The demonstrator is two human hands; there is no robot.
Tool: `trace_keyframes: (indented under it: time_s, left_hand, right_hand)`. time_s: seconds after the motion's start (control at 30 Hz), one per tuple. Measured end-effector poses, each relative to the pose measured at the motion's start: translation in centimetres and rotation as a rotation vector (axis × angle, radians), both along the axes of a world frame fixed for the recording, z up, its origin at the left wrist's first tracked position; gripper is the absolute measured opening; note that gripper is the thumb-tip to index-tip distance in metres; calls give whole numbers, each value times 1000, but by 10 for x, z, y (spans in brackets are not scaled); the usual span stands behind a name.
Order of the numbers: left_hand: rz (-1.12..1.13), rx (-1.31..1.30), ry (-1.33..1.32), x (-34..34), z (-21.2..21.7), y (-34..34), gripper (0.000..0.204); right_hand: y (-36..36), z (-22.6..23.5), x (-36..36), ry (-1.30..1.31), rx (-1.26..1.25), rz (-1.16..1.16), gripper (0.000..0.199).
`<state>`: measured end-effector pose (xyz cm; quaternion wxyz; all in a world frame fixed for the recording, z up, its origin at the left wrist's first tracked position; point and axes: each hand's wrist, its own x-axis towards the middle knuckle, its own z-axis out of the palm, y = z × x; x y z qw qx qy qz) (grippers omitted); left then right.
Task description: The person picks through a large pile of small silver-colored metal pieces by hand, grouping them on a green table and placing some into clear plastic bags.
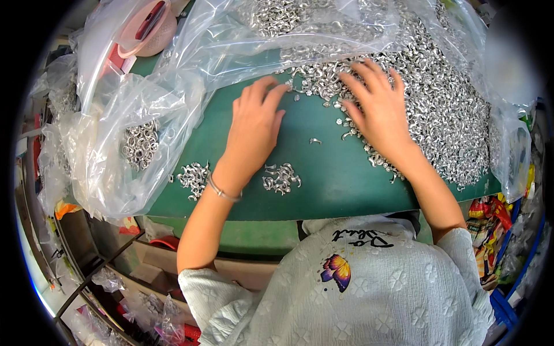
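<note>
Small shiny curved metal pieces lie in a big heap (pixel 438 109) over the right and far part of a green tabletop (pixel 323 184). My right hand (pixel 378 109) rests at the left edge of this heap, fingers spread over the pieces. My left hand (pixel 257 118) is at the heap's far left end, fingers apart, the tips near a few loose pieces; nothing shows in its grip. One single metal piece (pixel 315 140) lies between the hands. Nearer to me are two small piles, one left of my left wrist (pixel 194 179) and another to its right (pixel 281 178).
Clear plastic sheeting (pixel 231 52) covers part of the heap at the far side. On the left, a clear plastic bag (pixel 104 155) holds ring-like metal pieces (pixel 140 145). A pink basket (pixel 156 34) stands at the far left. Shelves with plastic bags (pixel 133 311) are below left.
</note>
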<state>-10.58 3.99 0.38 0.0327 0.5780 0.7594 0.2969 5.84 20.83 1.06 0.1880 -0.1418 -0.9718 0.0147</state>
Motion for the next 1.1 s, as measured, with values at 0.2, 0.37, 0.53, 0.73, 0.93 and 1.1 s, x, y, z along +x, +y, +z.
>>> trace_keyframes:
  time_s: [0.2, 0.37, 0.53, 0.73, 0.93, 1.1]
  left_hand:
    - [15, 6, 59, 8, -10, 14, 29]
    - [22, -40, 44, 3, -16, 11, 24]
    - [120, -59, 19, 5, 2, -23, 22]
    - [125, 58, -12, 2, -8, 4, 24]
    - [164, -11, -87, -11, -26, 24, 25]
    - [134, -42, -57, -8, -14, 3, 24]
  right_hand:
    - [-22, 0, -11, -7, -39, 137, 16]
    - [-36, -5, -19, -107, -5, 270, 10]
    - [-43, -15, -32, 116, -424, 376, 10]
    - [-23, -18, -48, -22, -13, 69, 12]
    - [-26, -10, -40, -15, -208, 199, 12]
    - [-37, -18, -43, 15, -208, 312, 10]
